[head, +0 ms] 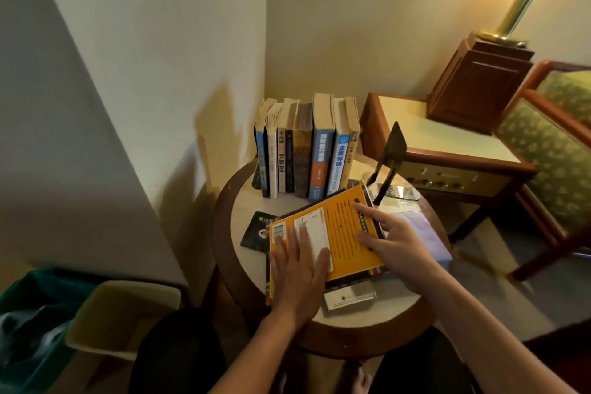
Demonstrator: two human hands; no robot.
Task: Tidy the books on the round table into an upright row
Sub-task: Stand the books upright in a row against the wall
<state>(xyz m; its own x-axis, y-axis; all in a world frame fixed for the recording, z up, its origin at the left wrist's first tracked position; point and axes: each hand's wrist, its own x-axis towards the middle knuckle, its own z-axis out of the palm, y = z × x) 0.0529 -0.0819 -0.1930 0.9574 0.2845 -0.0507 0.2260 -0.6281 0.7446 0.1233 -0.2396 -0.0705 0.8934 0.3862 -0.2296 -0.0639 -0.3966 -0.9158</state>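
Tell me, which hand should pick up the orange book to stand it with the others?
Probably the right hand. It touches the orange book on the side nearer the free end of the upright row, by the black bookend. The left hand lies flat on the book's near left corner, farther away.

Single head-worn view looks steeply down, close over the round table (243, 214)

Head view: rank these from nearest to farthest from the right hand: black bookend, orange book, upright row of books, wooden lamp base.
1. orange book, lying flat under the right hand.
2. black bookend, standing just behind the fingertips.
3. upright row of books, back left.
4. wooden lamp base, far back right.
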